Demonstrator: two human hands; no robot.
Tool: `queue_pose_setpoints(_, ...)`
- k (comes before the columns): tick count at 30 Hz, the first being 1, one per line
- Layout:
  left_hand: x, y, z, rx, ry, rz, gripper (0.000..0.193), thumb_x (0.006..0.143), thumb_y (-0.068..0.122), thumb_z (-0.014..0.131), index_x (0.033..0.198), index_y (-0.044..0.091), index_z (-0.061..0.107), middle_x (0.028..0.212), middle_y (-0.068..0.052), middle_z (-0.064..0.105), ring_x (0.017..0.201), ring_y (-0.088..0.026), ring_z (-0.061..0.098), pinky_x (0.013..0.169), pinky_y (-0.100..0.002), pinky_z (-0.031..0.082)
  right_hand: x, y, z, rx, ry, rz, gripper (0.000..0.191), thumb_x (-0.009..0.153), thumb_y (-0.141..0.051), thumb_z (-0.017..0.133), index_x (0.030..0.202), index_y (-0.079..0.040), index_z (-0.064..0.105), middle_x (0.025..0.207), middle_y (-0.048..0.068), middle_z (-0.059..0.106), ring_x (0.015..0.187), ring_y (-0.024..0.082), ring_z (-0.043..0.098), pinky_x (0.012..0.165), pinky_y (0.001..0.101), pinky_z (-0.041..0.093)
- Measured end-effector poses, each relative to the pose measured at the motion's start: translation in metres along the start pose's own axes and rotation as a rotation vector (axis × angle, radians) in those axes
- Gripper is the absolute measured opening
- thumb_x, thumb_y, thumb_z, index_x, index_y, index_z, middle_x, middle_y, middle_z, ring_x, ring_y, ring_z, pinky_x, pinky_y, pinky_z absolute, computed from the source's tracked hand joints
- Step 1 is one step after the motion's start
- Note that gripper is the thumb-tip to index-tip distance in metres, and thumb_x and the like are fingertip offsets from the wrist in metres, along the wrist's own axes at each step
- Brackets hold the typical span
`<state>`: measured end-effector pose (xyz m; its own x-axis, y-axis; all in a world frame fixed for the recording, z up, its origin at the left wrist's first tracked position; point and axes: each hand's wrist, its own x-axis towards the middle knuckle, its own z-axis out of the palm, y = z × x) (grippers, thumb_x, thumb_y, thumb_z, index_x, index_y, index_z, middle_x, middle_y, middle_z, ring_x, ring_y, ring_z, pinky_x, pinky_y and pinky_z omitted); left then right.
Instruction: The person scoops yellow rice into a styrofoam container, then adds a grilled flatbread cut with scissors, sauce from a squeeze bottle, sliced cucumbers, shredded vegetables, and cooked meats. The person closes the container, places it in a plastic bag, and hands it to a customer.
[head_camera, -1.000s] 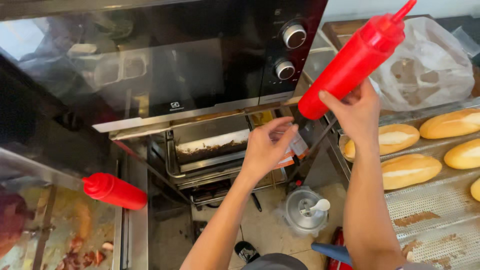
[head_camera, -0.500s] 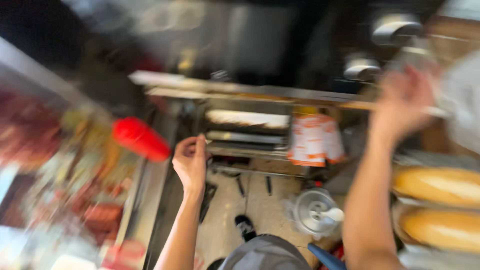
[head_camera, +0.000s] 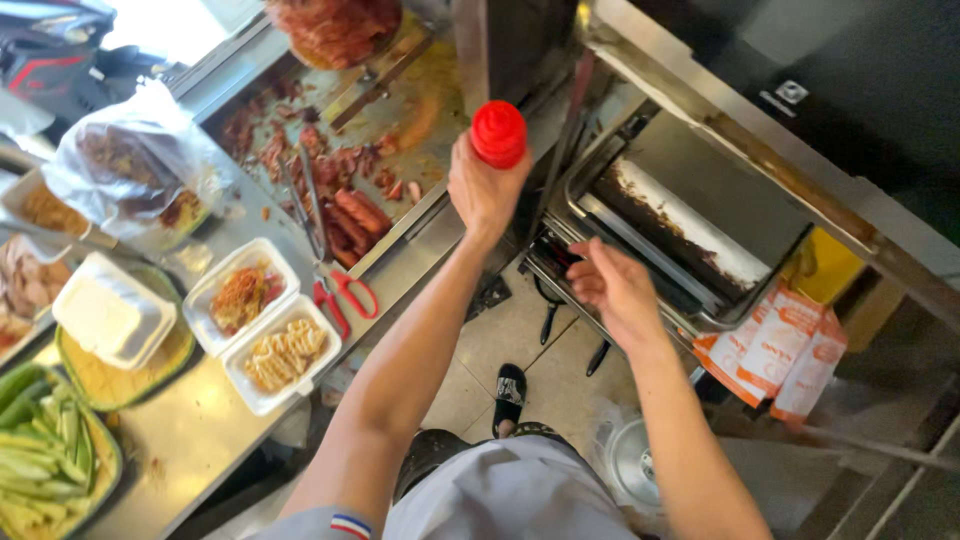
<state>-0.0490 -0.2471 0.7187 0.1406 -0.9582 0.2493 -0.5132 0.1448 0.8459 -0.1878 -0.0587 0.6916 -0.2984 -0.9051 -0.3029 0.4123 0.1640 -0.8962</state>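
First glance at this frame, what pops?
The bright red squeeze bottle in the left hand, held up over the edge of the griddle of chopped meat and sausages at top centre. Right hand hangs open and empty in front of the steel press on the right. Lower left, an open white foam box holds two fillings, with red-handled scissors beside it.

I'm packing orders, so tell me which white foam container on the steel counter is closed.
The white foam container farthest left, resting on the round tray, has its lid shut; the two-part white foam box beside it lies open, showing food.
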Motion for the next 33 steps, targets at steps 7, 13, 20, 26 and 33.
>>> queue_pose_setpoints(7, -0.072, -0.038, -0.148, -0.249, -0.101, 0.302, 0.059, 0.072, 0.035, 0.096, 0.119, 0.010, 0.070, 0.118, -0.010, 0.076, 0.116, -0.029, 0.070, 0.106, -0.041, 0.053, 0.031, 0.046, 0.115, 0.714, -0.437, 0.435, 0.084, 0.093, -0.068, 0.061, 0.142, 0.001, 0.055, 0.133, 0.013, 0.067, 0.113, 0.024, 0.068, 0.086, 0.0317, 0.059)
queue_pose_setpoints(13, -0.111, -0.148, -0.299, -0.403, -0.075, 0.019, 0.074, 0.080, 0.026, 0.085, 0.141, -0.001, 0.053, 0.129, -0.015, 0.067, 0.117, -0.024, 0.066, 0.102, -0.036, 0.053, -0.004, 0.023, 0.260, 0.253, -0.655, 0.247, 0.072, 0.088, -0.040, 0.082, 0.150, -0.020, 0.052, 0.141, 0.001, 0.063, 0.129, 0.020, 0.062, 0.107, 0.0441, 0.056)
queue_pose_setpoints(20, -0.156, -0.291, -0.393, -0.314, 0.442, -0.567, 0.040, 0.093, 0.021, 0.068, 0.128, 0.001, 0.068, 0.108, -0.013, 0.077, 0.098, -0.022, 0.077, 0.087, -0.035, 0.061, -0.071, 0.045, 0.368, -0.292, -0.710, -0.734, 0.063, 0.096, -0.013, 0.086, 0.144, -0.011, 0.045, 0.136, 0.003, 0.062, 0.126, 0.018, 0.061, 0.118, 0.0386, 0.051)
queue_pose_setpoints(26, -0.167, -0.341, -0.376, -0.364, 0.404, -0.599, 0.040, 0.091, 0.023, 0.072, 0.124, -0.001, 0.072, 0.109, -0.017, 0.079, 0.100, -0.021, 0.077, 0.089, -0.033, 0.058, -0.076, 0.113, 0.409, -0.678, -0.671, -0.611, 0.046, 0.094, -0.011, 0.089, 0.127, -0.001, 0.059, 0.118, 0.008, 0.068, 0.106, 0.018, 0.069, 0.100, 0.0349, 0.058)
queue_pose_setpoints(33, -0.161, -0.342, -0.372, -0.606, 0.273, -0.677, 0.038, 0.093, 0.023, 0.068, 0.123, 0.000, 0.072, 0.102, -0.013, 0.080, 0.081, -0.016, 0.079, 0.077, -0.029, 0.060, -0.080, 0.118, 0.418, -0.838, -0.653, -0.537, 0.039, 0.093, -0.014, 0.088, 0.119, 0.000, 0.062, 0.105, 0.008, 0.070, 0.090, 0.018, 0.068, 0.087, 0.0336, 0.056)
